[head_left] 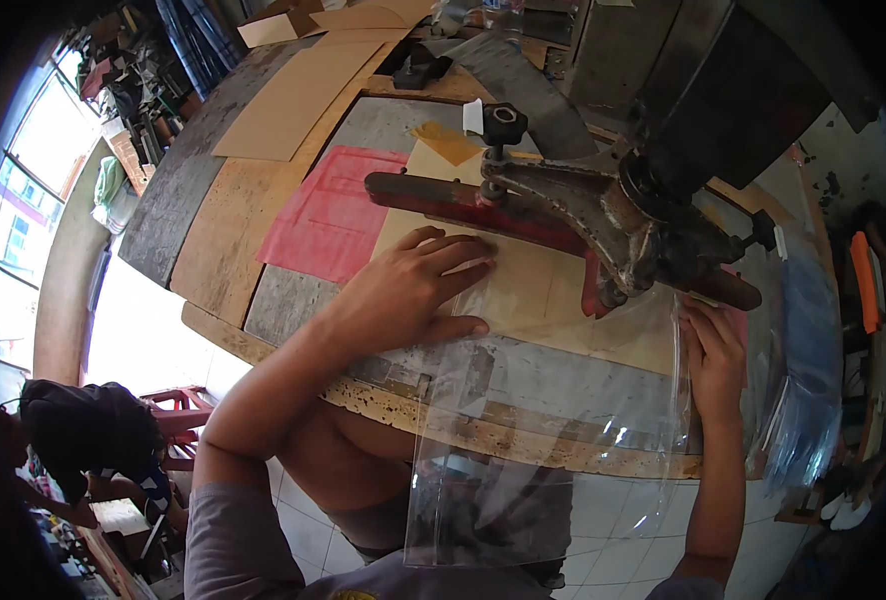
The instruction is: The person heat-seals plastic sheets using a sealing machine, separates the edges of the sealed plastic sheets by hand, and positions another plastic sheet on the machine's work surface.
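A clear plastic sheet (553,400) lies over the table's front edge and hangs down toward my lap. My left hand (428,285) rests on the cream board (533,285) by the sheet's left edge, its fingers stretched out and its thumb apart. On the other side, my right hand (713,350) has bent fingers closed on the sheet's right edge. Just beyond both hands stands a metal press (603,210) with a long red-and-dark bar (443,200) across the board. The sheet's far edge, near the bar, is hard to make out.
A pink sheet (328,215) lies left of the board. Brown cardboard (298,100) covers the table's far left. Clear bluish plastic sheets (803,370) hang over the right side. Another person (93,440) bends down at lower left, near a red stool (183,410).
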The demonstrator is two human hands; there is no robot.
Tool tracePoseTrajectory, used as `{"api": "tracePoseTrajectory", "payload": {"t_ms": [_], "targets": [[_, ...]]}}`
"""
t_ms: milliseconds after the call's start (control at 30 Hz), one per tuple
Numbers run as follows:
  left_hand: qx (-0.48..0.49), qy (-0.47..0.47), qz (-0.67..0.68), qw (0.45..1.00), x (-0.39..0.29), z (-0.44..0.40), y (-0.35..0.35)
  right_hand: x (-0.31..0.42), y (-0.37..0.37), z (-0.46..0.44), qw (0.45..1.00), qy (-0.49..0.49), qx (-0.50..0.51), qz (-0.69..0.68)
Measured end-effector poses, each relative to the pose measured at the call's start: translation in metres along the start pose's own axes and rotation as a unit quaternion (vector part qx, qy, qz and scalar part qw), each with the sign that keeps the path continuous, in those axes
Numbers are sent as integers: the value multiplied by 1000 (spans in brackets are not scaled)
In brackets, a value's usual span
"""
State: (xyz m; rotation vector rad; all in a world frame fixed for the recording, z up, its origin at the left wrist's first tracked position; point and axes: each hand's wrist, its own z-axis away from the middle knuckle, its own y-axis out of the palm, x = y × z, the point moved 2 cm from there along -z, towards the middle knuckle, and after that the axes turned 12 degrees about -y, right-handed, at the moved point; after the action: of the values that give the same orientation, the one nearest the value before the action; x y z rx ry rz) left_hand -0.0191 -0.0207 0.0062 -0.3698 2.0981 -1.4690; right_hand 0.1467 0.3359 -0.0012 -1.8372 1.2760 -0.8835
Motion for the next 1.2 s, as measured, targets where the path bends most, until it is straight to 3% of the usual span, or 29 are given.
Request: {"api": "tracePoseTrajectory", "payload": {"t_ms": [1200], "targets": [[-6, -4, 45, 999, -2, 1, -1, 2, -2, -6, 999, -28, -17, 10]]}}
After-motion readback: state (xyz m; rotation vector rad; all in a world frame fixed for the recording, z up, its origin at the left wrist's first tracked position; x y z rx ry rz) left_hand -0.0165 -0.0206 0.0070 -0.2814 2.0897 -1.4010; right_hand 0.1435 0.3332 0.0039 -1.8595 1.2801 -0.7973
